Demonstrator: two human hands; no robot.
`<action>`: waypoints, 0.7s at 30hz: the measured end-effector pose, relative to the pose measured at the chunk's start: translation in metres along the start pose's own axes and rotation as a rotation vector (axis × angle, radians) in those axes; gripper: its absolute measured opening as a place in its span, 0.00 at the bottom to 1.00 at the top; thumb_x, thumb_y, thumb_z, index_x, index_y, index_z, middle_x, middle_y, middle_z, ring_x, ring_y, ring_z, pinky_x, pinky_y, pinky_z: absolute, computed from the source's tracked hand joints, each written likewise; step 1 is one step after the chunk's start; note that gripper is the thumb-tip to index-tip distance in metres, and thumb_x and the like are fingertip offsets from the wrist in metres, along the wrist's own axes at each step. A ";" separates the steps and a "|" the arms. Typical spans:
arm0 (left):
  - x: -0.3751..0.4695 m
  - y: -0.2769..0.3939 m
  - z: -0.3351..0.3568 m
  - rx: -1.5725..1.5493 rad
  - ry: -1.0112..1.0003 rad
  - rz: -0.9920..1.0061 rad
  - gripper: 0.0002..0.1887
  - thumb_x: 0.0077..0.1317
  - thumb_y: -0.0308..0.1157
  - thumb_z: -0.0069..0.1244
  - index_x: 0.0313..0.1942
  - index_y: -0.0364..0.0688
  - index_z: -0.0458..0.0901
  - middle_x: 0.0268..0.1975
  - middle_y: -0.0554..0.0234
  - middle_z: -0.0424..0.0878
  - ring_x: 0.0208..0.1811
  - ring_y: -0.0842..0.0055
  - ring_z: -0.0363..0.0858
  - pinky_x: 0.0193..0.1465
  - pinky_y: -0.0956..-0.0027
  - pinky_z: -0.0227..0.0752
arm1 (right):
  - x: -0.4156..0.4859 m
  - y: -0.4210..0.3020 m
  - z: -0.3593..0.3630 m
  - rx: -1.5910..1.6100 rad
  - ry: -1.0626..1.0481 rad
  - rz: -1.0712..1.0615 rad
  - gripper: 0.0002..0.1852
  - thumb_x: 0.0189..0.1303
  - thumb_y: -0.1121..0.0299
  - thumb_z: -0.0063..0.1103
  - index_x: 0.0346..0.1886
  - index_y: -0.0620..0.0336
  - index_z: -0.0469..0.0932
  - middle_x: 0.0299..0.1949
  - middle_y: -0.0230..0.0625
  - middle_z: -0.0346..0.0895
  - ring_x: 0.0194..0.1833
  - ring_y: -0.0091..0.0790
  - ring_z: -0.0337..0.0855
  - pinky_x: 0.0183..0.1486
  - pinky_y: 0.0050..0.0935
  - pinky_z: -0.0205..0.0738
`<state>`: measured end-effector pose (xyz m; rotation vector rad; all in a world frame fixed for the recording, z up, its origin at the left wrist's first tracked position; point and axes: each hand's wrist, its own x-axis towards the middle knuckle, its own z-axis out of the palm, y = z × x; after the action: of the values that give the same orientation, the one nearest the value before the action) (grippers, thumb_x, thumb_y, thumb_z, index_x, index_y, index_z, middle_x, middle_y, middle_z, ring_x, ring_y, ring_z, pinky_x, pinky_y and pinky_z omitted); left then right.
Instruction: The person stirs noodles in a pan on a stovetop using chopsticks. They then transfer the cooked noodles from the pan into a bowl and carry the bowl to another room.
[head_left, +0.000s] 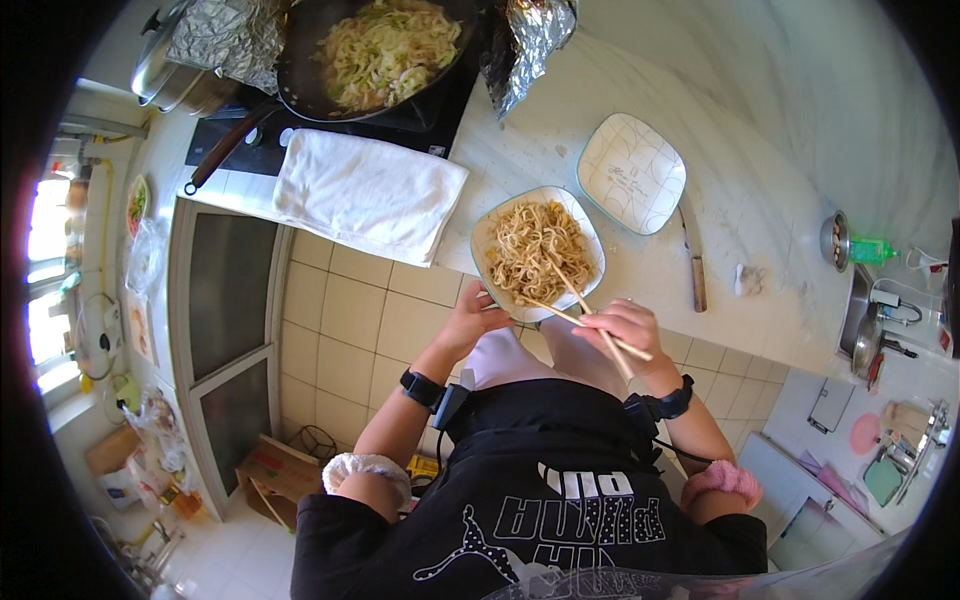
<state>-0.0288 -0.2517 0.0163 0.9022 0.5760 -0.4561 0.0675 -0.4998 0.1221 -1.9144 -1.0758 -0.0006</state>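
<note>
My right hand (622, 330) holds a pair of wooden chopsticks (568, 283), their tips in a heap of noodles (536, 251). The noodles lie in a squarish white plate with a blue-green rim (595, 259), at the counter's front edge. At the plate's near left side, my left hand (478, 320) touches the rim with its fingers apart. Just beyond to the right lies a second plate (632, 172) of the same kind, with nothing on it. A knife with a wooden handle (699, 285) rests to the right of that plate.
A wok (300, 64) with sliced cabbage (394, 56) stands on the stove, its handle (232, 148) pointing left. A folded white towel (371, 191) covers the stove's front edge. Aluminium foil (525, 52) stands beside the wok. Farther right are a metal bowl (835, 240), a green bottle (870, 250) and a sink (859, 307).
</note>
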 end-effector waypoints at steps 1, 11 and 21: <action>0.000 0.002 0.001 0.004 -0.044 -0.014 0.27 0.67 0.16 0.48 0.65 0.38 0.62 0.58 0.48 0.78 0.58 0.62 0.80 0.61 0.60 0.78 | -0.002 0.000 0.004 -0.053 -0.016 -0.018 0.12 0.51 0.71 0.77 0.37 0.60 0.84 0.24 0.31 0.80 0.24 0.28 0.76 0.25 0.27 0.72; 0.007 0.009 0.002 0.075 -0.242 -0.163 0.22 0.72 0.25 0.47 0.65 0.34 0.65 0.62 0.51 0.76 0.62 0.64 0.78 0.67 0.60 0.71 | -0.020 0.019 0.003 -0.231 -0.011 0.012 0.11 0.52 0.73 0.73 0.37 0.64 0.83 0.30 0.35 0.81 0.29 0.37 0.79 0.33 0.30 0.77; 0.002 0.013 0.004 0.111 -0.251 -0.155 0.20 0.73 0.27 0.46 0.64 0.33 0.67 0.63 0.51 0.75 0.63 0.64 0.77 0.67 0.61 0.72 | -0.041 0.071 0.020 0.707 0.713 1.111 0.24 0.73 0.52 0.54 0.32 0.65 0.81 0.26 0.36 0.80 0.24 0.23 0.77 0.26 0.19 0.66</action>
<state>-0.0183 -0.2479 0.0248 0.8929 0.3945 -0.7363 0.0824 -0.5278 0.0445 -1.4171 0.4853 0.2615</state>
